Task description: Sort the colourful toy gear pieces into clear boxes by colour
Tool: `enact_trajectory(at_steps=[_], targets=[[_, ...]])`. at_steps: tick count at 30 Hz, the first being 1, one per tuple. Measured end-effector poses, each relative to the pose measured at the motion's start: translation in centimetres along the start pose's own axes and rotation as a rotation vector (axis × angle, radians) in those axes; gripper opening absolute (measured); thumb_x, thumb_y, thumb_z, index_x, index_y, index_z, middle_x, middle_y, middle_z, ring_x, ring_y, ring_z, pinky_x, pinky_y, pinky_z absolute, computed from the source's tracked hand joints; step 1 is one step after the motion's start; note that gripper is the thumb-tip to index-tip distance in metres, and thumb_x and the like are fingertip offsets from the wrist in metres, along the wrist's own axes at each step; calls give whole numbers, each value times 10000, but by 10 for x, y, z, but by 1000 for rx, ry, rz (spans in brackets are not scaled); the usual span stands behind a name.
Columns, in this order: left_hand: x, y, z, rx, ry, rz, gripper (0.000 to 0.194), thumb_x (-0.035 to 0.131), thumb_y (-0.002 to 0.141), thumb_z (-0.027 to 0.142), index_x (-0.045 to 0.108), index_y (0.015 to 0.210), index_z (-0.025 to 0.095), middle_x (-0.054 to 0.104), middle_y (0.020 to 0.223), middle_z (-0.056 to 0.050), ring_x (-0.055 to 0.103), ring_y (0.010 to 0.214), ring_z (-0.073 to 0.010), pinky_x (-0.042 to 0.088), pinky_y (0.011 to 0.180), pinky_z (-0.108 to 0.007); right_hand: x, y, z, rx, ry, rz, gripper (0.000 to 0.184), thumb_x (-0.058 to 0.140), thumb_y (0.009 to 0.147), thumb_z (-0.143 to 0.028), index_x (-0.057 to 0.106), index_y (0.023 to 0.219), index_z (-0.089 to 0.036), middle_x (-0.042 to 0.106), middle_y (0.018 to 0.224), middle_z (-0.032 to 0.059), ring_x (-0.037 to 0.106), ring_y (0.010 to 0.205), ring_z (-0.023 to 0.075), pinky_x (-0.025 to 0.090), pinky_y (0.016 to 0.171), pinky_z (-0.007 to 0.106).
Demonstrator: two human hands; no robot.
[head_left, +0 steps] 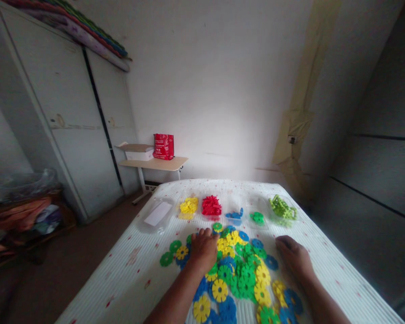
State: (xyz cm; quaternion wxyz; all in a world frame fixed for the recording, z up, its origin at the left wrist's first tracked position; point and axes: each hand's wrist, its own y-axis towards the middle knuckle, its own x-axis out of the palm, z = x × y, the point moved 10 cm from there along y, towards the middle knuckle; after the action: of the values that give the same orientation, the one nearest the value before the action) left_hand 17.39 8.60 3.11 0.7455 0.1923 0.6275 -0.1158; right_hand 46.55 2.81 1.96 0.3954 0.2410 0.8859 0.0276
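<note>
My left hand is over the left part of the pile of notched discs, fingers bent down; from here I can't tell whether they pinch one. My right hand sits just right of the pile, fingers curled, and I can't tell whether it grips anything. The pile, green, yellow and blue, spreads between the hands on the table. Beyond it I see clear tubs with yellow pieces, red pieces, blue pieces, green pieces and light-green pieces.

Notched discs, blue, green, yellow, loosely heaped, apparently plastic
</note>
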Motion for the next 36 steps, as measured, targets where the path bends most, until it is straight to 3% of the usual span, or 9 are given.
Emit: enact_trajectory(at_steps=[5,14,20,24,30,36], targets=[[1,-2,8,26,-24,-9,357,379,818,207,596,1088,292,564,1045,-77,467,1027,-264,344,820,-423,0,-1,1,1,-4,-1,371,427,719,-475,657,809,-198,703,783,44,627,726,208,454,647,269],[8,0,9,51,-125,-24,372,455,773,206,588,1113,273,575,1104,-76,482,1051,-259,350,847,-402,2,-1,0,-11,4,-19,389,419,726,-454,670,861,-188,701,780,45,627,730,208,454,658,262],[8,4,1,21,-256,-3,304,519,709,161,614,989,231,597,1077,-56,492,1047,-216,338,860,-333,1,-1,1,2,5,-6,386,432,710,-453,675,864,-196,704,779,43,627,725,210,457,649,265],[4,4,-8,-40,-321,73,205,558,657,150,620,846,200,620,915,-31,525,923,-180,347,795,-281,3,-1,2,1,-15,-17,396,405,735,-469,658,862,-193,702,799,45,629,746,209,454,657,265],[-4,-2,-37,-141,-481,130,62,559,640,157,607,655,193,590,657,34,529,647,-109,336,586,-204,7,1,8,-6,-46,-40,395,395,747,-491,635,857,-198,700,815,46,628,766,209,453,666,262],[-25,18,-118,-321,-610,193,55,580,641,207,579,596,175,550,530,59,523,536,-98,332,486,-179,8,1,7,-13,-62,-30,391,389,742,-477,635,863,-198,701,853,56,634,787,211,452,688,263]])
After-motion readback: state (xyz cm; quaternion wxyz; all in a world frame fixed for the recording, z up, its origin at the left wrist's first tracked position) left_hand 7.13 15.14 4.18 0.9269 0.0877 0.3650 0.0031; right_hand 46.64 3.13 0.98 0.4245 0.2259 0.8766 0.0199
